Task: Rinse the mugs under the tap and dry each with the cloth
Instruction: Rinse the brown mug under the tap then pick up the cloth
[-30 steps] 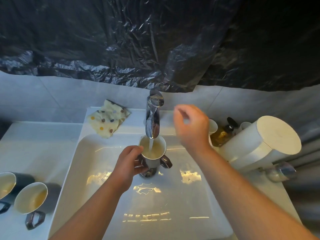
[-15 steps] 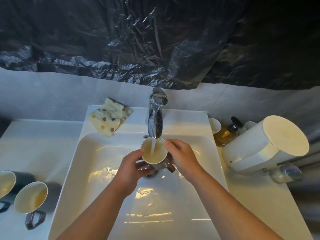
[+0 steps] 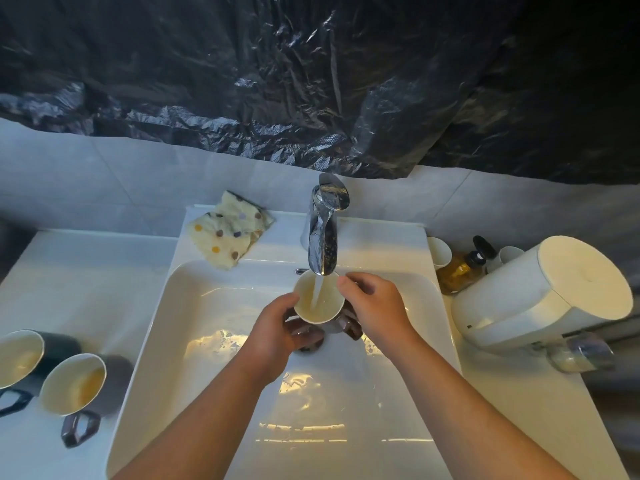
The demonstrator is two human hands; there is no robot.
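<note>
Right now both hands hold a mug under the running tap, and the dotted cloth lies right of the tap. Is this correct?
Not quite: the head view shows the dotted cloth left of the tap. The left hand and right hand do hold the mug under running water.

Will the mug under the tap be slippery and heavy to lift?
Probably slippery: water from the tap runs into the mug, wetting it. Likely heavier as it fills. It looks glazed, so it might chip if knocked on the sink.
</note>
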